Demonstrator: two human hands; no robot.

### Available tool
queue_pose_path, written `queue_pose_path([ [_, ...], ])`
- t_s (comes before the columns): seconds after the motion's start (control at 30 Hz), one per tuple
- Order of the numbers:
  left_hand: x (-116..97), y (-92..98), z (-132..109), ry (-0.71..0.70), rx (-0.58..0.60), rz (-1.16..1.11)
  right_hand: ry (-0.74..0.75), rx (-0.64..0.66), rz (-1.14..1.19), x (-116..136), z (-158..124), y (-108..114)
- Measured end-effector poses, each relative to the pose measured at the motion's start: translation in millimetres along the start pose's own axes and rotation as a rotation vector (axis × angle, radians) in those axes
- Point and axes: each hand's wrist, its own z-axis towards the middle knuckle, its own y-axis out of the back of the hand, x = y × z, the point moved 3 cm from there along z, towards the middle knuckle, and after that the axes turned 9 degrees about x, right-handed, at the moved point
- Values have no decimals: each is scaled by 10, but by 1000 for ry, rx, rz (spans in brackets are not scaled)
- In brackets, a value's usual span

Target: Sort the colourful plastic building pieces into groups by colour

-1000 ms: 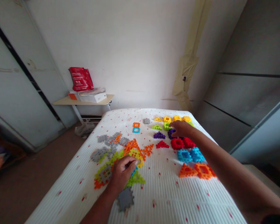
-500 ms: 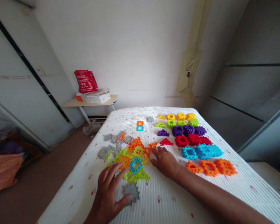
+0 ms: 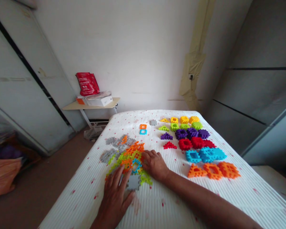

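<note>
A loose pile of plastic interlocking building pieces lies on the bed, with lime-green, orange and grey pieces mixed together. At its near edge my left hand is open, fingers spread, its fingertips at the orange and green pieces. Close by its thumb and fingers lies a grey square piece. My right hand rests cupped against the pile's right side, loosely open; its fingertips are partly hidden. Between the hands sits a blue open-frame piece, beside a green window piece.
Sorted rows of yellow, green, purple, red, blue and orange pieces stand at right. Farther back lie single orange, blue and grey squares. A side table holds a red bag.
My right hand has moved left against the pile, and the orange and blue pieces there have shifted left and bunched up. The grey square has slid away from me, up against the pile.
</note>
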Motion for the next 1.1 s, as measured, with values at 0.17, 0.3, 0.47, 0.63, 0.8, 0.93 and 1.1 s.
queue_pose_path([
  [0.17,5,-28,-6,10,-29,-26,90,-21,72,24,-104,-4],
  [0.3,31,-46,-8,12,-51,-73,154,-67,90,21,-196,-51],
  [0.47,70,-43,-25,23,-75,-138,168,-117,78,-31,-343,-91],
  [0.63,68,1,-37,4,-80,-146,200,-113,6,-84,-564,-67],
  [0.8,68,25,-41,-6,-77,-141,242,-106,-22,-120,-814,-58],
  [0.93,68,45,-37,-8,-97,-150,266,-93,-13,-128,-922,-54],
  [1.1,92,87,-31,99,-128,-174,256,-78,5,-123,-923,-28],
])
